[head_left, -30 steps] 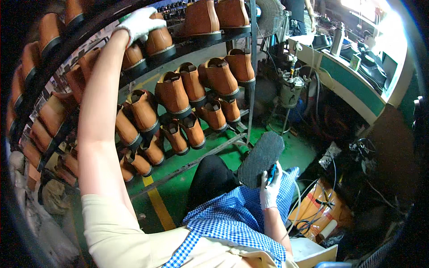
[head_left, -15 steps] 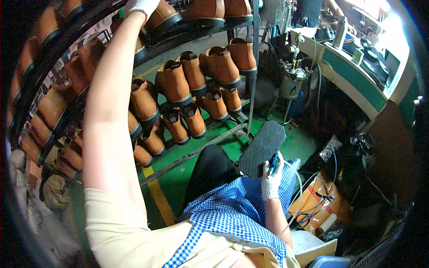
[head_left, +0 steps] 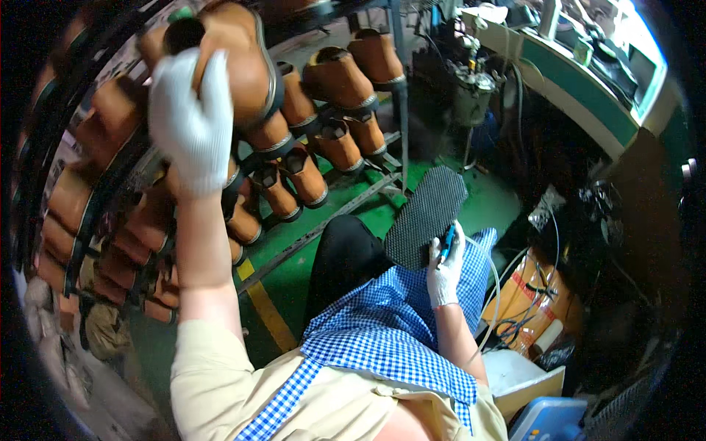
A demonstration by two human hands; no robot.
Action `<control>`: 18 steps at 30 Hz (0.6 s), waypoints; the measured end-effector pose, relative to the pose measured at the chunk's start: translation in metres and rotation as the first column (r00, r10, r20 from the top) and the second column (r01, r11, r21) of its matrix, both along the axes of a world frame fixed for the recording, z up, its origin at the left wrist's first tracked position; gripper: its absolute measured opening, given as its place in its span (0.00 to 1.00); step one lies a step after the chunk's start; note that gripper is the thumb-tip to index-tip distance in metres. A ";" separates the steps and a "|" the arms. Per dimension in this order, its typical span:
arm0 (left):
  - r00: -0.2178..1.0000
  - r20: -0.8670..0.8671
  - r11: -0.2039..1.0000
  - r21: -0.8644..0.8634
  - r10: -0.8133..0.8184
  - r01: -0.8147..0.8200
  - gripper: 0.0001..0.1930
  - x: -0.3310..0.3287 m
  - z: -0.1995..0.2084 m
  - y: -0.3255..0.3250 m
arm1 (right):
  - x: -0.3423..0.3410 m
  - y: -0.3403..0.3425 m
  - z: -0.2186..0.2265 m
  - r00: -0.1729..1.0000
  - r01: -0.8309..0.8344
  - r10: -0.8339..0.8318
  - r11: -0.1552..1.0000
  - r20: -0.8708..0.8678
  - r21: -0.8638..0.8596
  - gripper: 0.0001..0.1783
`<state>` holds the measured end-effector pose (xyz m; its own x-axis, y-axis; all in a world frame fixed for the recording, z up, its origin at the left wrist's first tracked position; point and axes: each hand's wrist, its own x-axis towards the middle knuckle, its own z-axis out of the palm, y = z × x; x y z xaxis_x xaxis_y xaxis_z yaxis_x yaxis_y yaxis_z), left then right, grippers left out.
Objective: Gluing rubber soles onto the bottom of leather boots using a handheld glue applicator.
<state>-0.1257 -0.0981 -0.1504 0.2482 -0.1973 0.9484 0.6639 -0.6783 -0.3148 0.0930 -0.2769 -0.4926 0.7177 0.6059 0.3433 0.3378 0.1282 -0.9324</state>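
Observation:
In a white knit glove, my left hand (head_left: 193, 121) is raised at the upper left, closed on a brown shoe (head_left: 250, 66) with a dark sole. Its fingers grip the shoe by the opening. Lower down at the right, my right hand (head_left: 445, 279), also gloved, holds a slim blue pen-like tool (head_left: 448, 242). A thin pale tube or cable runs from near that hand. Just beside it, above my lap, is a dark oval pad (head_left: 426, 213) with a textured surface; what supports it is hidden.
Racks of similar brown shoes (head_left: 338, 77) stand in front and to the left. A metal canister (head_left: 473, 95) with hoses stands beyond the pad. A curved bench (head_left: 573, 103) runs along the right. Cables lie over a taped brown box (head_left: 526, 309) at lower right.
My left hand has come back from the upper shelf, toward me, with a brown shoe in it. My right hand still holds the blue tool beside the pad. The view has shifted slightly.

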 end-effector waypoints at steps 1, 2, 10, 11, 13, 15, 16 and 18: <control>0.999 0.018 0.992 -0.124 0.028 -0.026 0.09 -0.005 -0.021 -0.033 | -0.004 -0.002 0.004 1.000 0.027 -0.027 1.000 -0.002 0.006 0.30; 0.986 -0.048 0.941 -0.294 0.160 -0.167 0.07 -0.006 -0.043 -0.052 | 0.000 0.002 0.000 1.000 0.017 -0.018 0.999 -0.019 -0.047 0.32; 0.840 -0.224 0.806 -0.479 -0.495 0.347 0.15 0.035 -0.161 -0.061 | 0.003 -0.015 0.007 0.993 0.046 -0.043 0.999 0.113 -0.023 0.36; 0.805 -0.261 0.789 -0.497 -0.532 0.360 0.14 0.045 -0.170 -0.060 | 0.005 -0.022 0.010 0.991 0.011 -0.012 1.000 0.130 0.007 0.36; 0.758 -0.254 0.736 -0.546 -0.600 0.400 0.14 0.062 -0.188 -0.059 | 0.017 -0.042 0.035 0.966 0.021 0.019 0.988 0.258 -0.154 0.37; 0.724 -0.275 0.704 -0.595 -0.632 0.388 0.15 0.072 -0.198 -0.068 | 0.027 -0.054 0.044 0.922 0.044 0.008 0.991 0.386 -0.124 0.36; 0.695 -0.286 0.679 -0.623 -0.660 0.389 0.15 0.075 -0.202 -0.074 | 0.028 -0.063 0.056 0.927 0.056 0.020 0.980 0.375 -0.190 0.36; 0.652 -0.306 0.648 -0.660 -0.694 0.380 0.17 0.076 -0.201 -0.082 | 0.029 -0.072 0.055 0.965 0.019 0.020 0.989 0.261 -0.147 0.36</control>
<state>-0.0493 -0.1797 -0.3516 0.7092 -0.0023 0.7050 -0.0313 -0.9991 0.0283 0.1223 -0.3488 -0.4380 0.6142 0.6644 0.4258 0.5722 -0.0034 -0.8201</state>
